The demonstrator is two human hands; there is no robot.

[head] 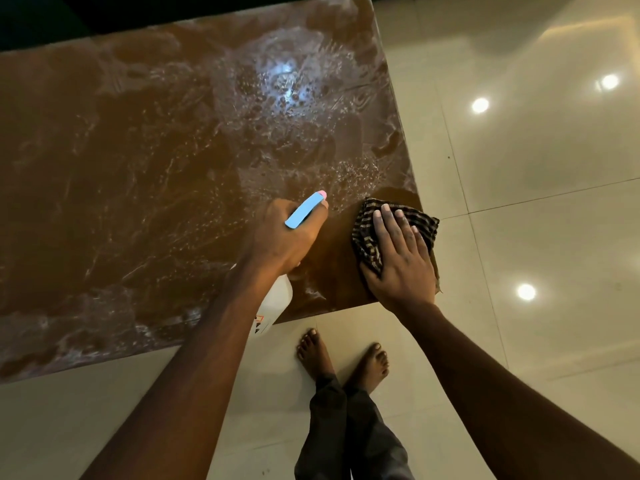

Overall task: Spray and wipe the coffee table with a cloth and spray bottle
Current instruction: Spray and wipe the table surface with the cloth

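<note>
The brown glossy coffee table (138, 174) fills the upper left, its top wet with streaks and droplets. My left hand (284, 233) grips a spray bottle (273, 303) with a white body and a blue head with a pink nozzle tip, held over the table's near right part and pointing away from me. My right hand (398, 258) lies flat, fingers straight, pressing a dark checked cloth (367, 226) onto the table's near right corner. Part of the cloth is hidden under my palm.
A shiny cream tiled floor (536, 202) surrounds the table on the right and near side, reflecting ceiling lights. My bare feet (341, 358) stand close to the table's near edge. A dark area lies beyond the table's far edge.
</note>
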